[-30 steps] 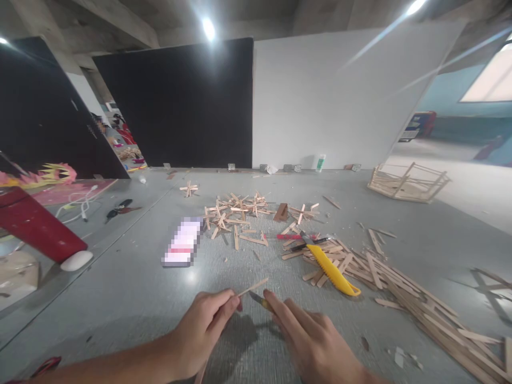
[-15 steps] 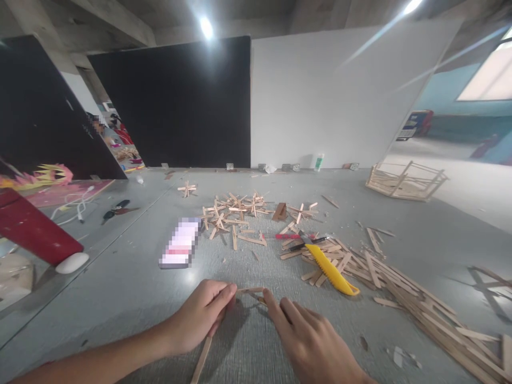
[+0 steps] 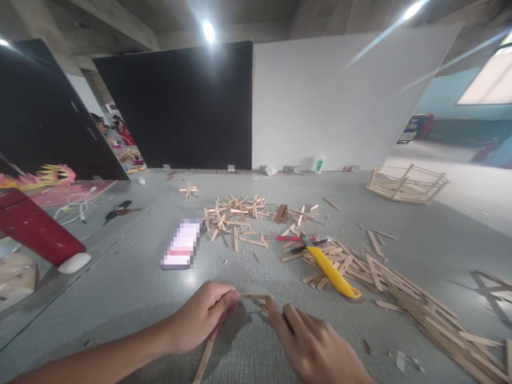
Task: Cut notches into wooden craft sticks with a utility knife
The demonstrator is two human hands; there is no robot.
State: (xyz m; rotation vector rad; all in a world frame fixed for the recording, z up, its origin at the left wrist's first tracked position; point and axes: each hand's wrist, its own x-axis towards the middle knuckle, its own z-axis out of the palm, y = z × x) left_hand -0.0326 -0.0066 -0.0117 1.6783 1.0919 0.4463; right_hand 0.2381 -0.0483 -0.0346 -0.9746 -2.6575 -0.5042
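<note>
Thin wooden sticks joined at angles (image 3: 254, 296) span the gap between my hands near the front of the table. My left hand (image 3: 204, 316) pinches their left end, and one stick runs down below it toward the bottom edge. On the right end, my right hand (image 3: 306, 336) presses with its index fingertip; its other fingers are curled. Beyond my right hand lies a yellow-handled cutter (image 3: 334, 273) on a long heap of loose wooden sticks (image 3: 412, 298). Small crossed stick pieces (image 3: 240, 209) are scattered farther back.
A phone (image 3: 182, 244) lies left of centre. Further left are a red cylinder (image 3: 44, 226), a white mouse-like object (image 3: 74, 263) and keys (image 3: 118, 210). A stick frame (image 3: 408, 184) stands back right; a glue tube (image 3: 319, 164) stands by the panel. A person (image 3: 104, 130) is behind the partition.
The whole view has shifted slightly, moving the scene a little down and right. Both hands keep nearly the same hold on the sticks.
</note>
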